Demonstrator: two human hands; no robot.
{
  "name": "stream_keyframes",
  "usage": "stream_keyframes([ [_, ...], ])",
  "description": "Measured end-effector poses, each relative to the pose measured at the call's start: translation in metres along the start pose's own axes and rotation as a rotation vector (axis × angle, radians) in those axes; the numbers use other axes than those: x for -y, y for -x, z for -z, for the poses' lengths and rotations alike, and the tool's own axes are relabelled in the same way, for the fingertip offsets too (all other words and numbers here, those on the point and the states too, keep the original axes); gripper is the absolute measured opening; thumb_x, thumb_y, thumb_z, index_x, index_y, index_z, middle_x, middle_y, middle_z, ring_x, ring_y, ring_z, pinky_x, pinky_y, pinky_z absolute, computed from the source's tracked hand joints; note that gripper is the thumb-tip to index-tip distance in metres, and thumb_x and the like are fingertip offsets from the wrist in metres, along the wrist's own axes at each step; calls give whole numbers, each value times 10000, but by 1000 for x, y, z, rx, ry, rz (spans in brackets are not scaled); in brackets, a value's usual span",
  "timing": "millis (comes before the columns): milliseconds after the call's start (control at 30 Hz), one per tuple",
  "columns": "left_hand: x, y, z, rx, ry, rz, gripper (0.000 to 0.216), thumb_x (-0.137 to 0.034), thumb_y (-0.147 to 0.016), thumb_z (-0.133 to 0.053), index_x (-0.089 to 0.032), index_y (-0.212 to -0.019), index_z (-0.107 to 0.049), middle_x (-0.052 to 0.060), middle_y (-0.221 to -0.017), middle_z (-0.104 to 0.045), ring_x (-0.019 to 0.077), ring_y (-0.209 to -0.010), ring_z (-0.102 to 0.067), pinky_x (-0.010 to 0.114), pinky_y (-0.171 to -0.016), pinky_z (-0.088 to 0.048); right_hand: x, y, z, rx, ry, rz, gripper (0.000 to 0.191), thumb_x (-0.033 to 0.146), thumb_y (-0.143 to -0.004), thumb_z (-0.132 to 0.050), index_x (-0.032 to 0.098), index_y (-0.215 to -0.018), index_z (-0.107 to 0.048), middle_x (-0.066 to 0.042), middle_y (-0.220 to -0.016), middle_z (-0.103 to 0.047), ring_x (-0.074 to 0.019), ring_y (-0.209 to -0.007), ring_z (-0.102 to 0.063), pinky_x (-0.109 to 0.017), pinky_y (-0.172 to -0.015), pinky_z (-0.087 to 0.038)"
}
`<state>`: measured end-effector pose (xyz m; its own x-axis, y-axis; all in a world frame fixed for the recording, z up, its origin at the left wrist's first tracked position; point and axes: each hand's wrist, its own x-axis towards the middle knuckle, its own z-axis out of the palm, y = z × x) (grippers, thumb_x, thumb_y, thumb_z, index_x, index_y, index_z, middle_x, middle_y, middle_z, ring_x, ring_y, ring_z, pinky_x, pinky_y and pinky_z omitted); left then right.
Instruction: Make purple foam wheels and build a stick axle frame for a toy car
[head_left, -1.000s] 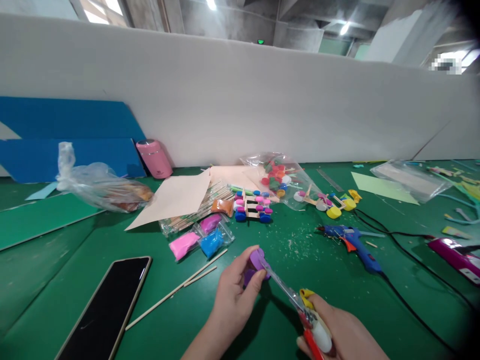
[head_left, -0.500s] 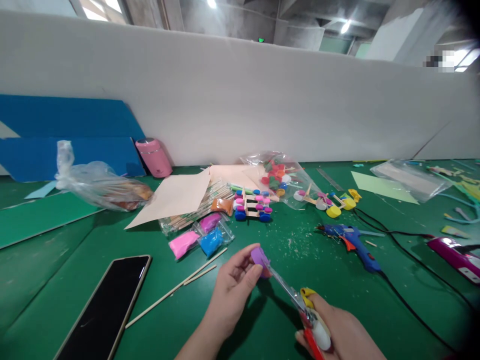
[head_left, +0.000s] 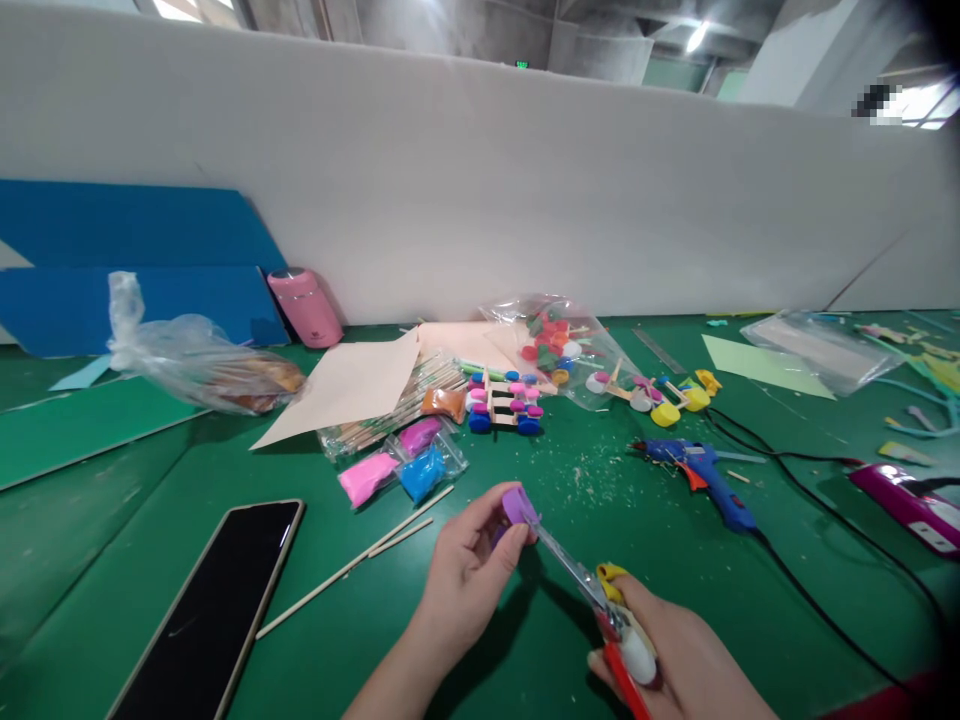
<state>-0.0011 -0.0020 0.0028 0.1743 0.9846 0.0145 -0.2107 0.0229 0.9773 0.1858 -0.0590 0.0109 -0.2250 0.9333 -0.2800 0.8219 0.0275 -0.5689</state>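
Between the thumb and fingers of my left hand (head_left: pixel 474 575), a small purple cap (head_left: pixel 517 507) is pinched above the green table. My right hand (head_left: pixel 675 655) is closed around a pair of scissors (head_left: pixel 576 575) with red and yellow handles and a white part. The metal blades point up and left, their tips touching the cap's near edge; whether they have gone into it I cannot tell. Part of the cap is hidden by my left fingers. Two thin wooden sticks (head_left: pixel 352 562) lie left of my left hand.
A black phone (head_left: pixel 210 610) lies front left. Bags of coloured clay (head_left: pixel 422 473), small wheeled models (head_left: pixel 504 405) and a bag of bottle caps (head_left: pixel 555 345) sit further back. To the right are a blue glue gun (head_left: pixel 701 468), its cord and a magenta power strip (head_left: pixel 907 505).
The whole view has shifted slightly. My left hand has turned the cap a little, and the scissors stay against it. Nothing has been let go.
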Motion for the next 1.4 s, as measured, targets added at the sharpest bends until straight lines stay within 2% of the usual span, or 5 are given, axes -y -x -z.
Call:
stream_keyframes([
  [433,3,0,1,-34,-13,-25,317,-271,-738,-593,-143,-1028,-582,67,-860,-637,169,-739,-593,279,-695,-492,2,-2,-1,16,-12,-28,116,291,-718,-526,215,-748,-444,-13,-638,-599,-170,-544,-544,-228,-491,-362],
  [667,12,1,4,-57,-254,-126,333,-259,-764,-550,-144,-1077,-550,100,-955,-617,202,-844,-584,326,-771,-470,2,3,0,58,-24,-42,118,296,-714,-519,209,-784,-481,-24,-671,-610,-167,-552,-539,-230,-497,-367],
  [1000,16,-1,7,-65,-482,-304,319,-213,-783,-521,-188,-1101,-525,98,-995,-612,205,-897,-584,323,-779,-468,1,4,-9,50,-68,-153,316,335,-716,-567,204,-998,-514,-12,-664,-623,-179,-579,-575,-236,-515,-373],
  [1167,14,0,7,-85,-611,-385,329,-185,-764,-539,-180,-1093,-525,99,-976,-628,196,-875,-594,322,-774,-471,3,4,-11,74,-147,-163,189,339,-717,-569,222,-859,-523,19,-636,-603,-135,-543,-557,-202,-484,-361],
  [1400,10,0,5,-109,-639,-449,352,-153,-745,-553,-193,-1095,-532,92,-983,-640,189,-879,-597,315,-779,-471,-1,4,-18,61,-269,-215,188,390,-716,-564,227,-787,-503,29,-594,-567,-131,-517,-550,-197,-468,-363],
])
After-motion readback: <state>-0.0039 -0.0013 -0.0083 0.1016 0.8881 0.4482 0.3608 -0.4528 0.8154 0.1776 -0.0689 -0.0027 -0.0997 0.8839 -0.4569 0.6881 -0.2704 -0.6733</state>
